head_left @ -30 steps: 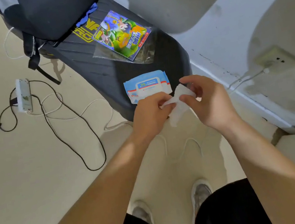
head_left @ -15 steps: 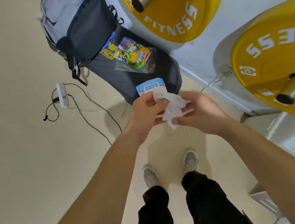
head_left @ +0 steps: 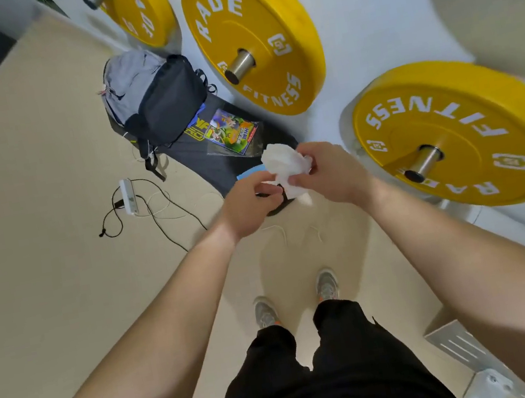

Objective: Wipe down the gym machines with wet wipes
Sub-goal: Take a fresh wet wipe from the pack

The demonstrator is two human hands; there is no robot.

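Beige floor (head_left: 41,277), backpack (head_left: 154,98) at 11 o'clock, yellow plate (head_left: 271,13) at 12. White wipe (head_left: 285,165), crumpled, sits at ctr btwn both hands: left hand (head_left: 250,206) fingers (head_left: 268,188) pinch its lower edge, right hand (head_left: 336,172) fingers (head_left: 310,156) curl round its 3 o'clock side.

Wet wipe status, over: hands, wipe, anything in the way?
Left hand and right hand both pinch the wet wipe, bunched. No machine touched yet. Nothing blocks the yellow plate.
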